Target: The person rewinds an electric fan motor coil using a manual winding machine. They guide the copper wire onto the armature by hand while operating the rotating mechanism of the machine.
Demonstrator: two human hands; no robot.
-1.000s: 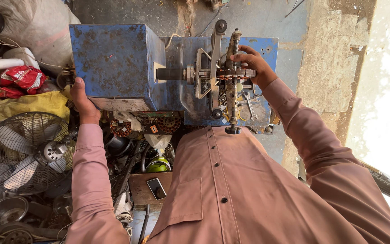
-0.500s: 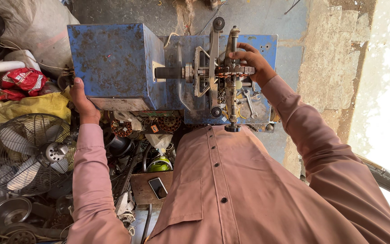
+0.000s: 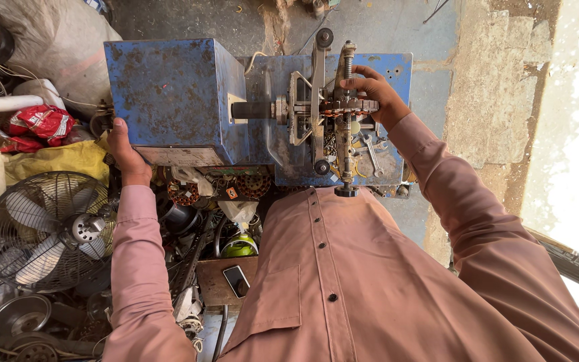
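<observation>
A worn blue metal winding machine (image 3: 169, 94) stands in front of me with a dark shaft and a steel winding frame (image 3: 317, 100) on its right side. My left hand (image 3: 126, 155) rests on the blue box's near left corner, fingers curled against its edge. My right hand (image 3: 375, 94) grips the toothed winding former (image 3: 348, 107) mounted on the frame, next to a vertical threaded rod (image 3: 348, 64). Spanners (image 3: 372, 149) lie on the blue base plate below the former.
A caged fan (image 3: 48, 231) stands at left, with a yellow bag (image 3: 55, 159) and a red packet (image 3: 38, 124) behind it. Copper-wound stators (image 3: 185, 193), a green-yellow bottle (image 3: 238, 247) and a phone (image 3: 237, 280) lie below the machine. A concrete wall (image 3: 484, 114) runs along the right.
The steel frame has turned a little on its shaft under my right hand. My left hand has stayed at the box's corner.
</observation>
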